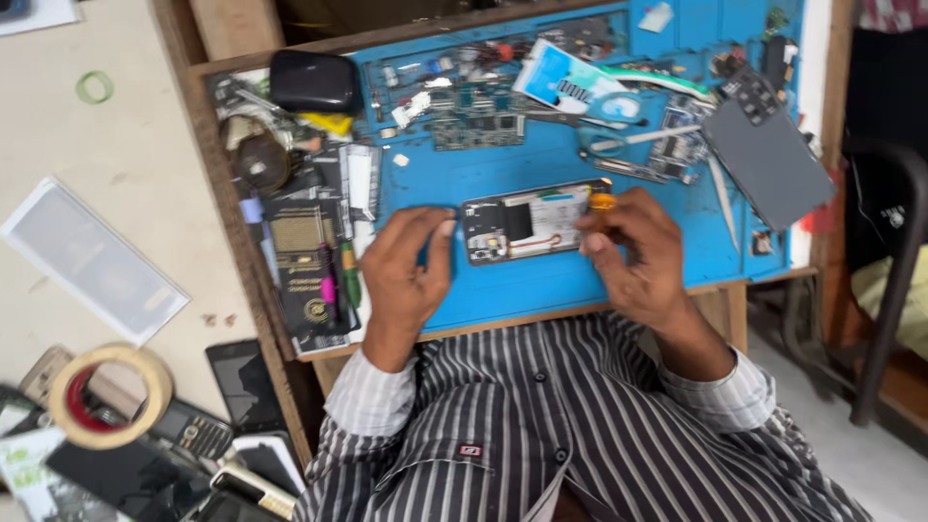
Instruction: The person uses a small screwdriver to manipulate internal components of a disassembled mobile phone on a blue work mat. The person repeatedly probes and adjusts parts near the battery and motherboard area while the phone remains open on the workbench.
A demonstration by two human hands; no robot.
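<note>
The left hand [406,275], fingers pressed together, steadies the opened phone [527,222] at its 9 o'clock end, so the right hand [638,256] can pinch an orange-handled tool [602,202] at 3 o'clock.

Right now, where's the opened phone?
In the head view, the opened phone lies back-off on the blue mat, centre of the bench, between the left hand at its left end and the right hand at its right end.

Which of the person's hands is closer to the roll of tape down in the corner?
Left. The left hand rests at the opened phone's near end, well apart from the tape roll; the right hand is farther still, across the phone.
</note>
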